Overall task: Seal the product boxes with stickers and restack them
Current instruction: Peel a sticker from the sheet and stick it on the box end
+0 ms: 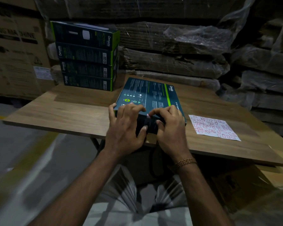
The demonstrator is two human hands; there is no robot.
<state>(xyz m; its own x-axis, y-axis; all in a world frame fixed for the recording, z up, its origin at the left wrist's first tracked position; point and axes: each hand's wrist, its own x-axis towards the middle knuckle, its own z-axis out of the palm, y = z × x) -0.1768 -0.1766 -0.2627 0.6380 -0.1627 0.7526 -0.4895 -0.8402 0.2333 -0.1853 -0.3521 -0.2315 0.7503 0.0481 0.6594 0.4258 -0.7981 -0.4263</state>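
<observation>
Product box lies flat near the front edge of the wooden tabletop, printed back face up, near end overhanging toward the person. Left hand grips the near-left corner — fingers curled over the top, thumb on the end flap. Right hand grips the end just beside it, fingertips pinching a small red-and-white sticker at the top edge of the flap. Sticker sheet lies on the table right of the box. Stack of four matching boxes stands at the back left.
</observation>
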